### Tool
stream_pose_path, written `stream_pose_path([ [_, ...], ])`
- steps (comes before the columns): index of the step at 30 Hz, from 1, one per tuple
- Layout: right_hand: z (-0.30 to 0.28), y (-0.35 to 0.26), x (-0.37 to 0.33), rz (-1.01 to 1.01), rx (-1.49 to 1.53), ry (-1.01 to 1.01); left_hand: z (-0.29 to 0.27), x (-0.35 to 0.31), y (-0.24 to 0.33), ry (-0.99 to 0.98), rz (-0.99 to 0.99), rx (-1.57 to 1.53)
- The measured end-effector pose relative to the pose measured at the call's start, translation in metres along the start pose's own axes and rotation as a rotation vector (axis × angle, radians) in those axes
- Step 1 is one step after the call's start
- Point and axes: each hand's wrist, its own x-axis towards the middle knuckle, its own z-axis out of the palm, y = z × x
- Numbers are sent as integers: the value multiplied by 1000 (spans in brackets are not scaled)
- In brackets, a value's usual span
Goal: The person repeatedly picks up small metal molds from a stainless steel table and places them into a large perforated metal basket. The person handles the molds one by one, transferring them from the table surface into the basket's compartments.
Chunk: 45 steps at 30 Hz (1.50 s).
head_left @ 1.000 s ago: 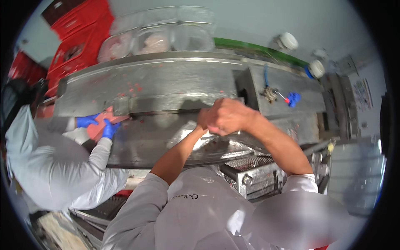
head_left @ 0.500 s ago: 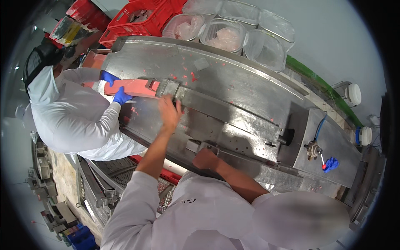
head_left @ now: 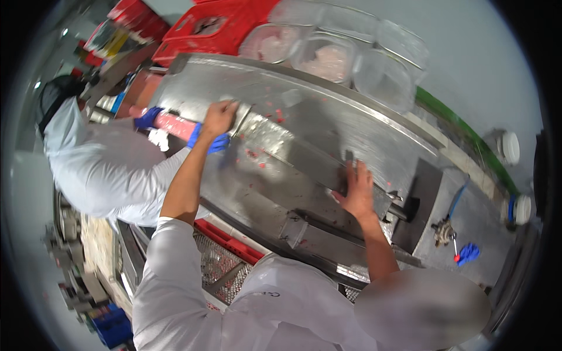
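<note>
A long rectangular metal box lies diagonally across the steel table. My left hand is closed at its left end, fingers curled against the metal end piece. Toward the box's other end, my right hand is spread open over the top, apparently resting on it. A second metal trough lies along the near table edge, below my right hand. Beside my left hand, a co-worker's blue-gloved hands hold a long pink slab. My left forearm passes over one of those gloves.
Pink scraps dot the steel table. Behind it stand clear plastic-lined tubs and red crates. At right are a lever valve, a crumpled blue glove and a dark cylinder at the box's end.
My right hand has left the near trough, moved up and right, and opened over the long box. My left hand has shifted up and left. The co-worker's pink slab has moved away from the end piece.
</note>
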Motion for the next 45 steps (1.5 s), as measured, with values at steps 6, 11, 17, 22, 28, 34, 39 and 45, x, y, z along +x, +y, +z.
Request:
stream_pose_path([
  [6, 13, -75, 34, 10, 87, -175, -79, -88, 113, 159, 185, 144],
  [11, 38, -83, 5, -305, 164, -235, -202, -261, 114, 231, 149, -319],
  [17, 47, -273, -39, -784, 159, -544, -263, -580, -2, 705, -461, -2028],
  [22, 98, -512, -145, -1296, 196, -871, -255, -892, -26, 1778, -537, -1830],
  [28, 157, -819, -320, -2194, 593, -731, -201, -1120, 86, 2305, -396, -930],
  [34, 246, -1043, -437, -2668, 144, -939, -204, -1088, 48, 2529, 252, -1140],
  [39, 367, -1067, -385, -2247, -324, -1142, -291, -1005, -71, 2731, 13, -1104],
  [45, 356, -1009, -306, -1069, -209, -725, -351, -896, -226, 2516, -380, -1300],
])
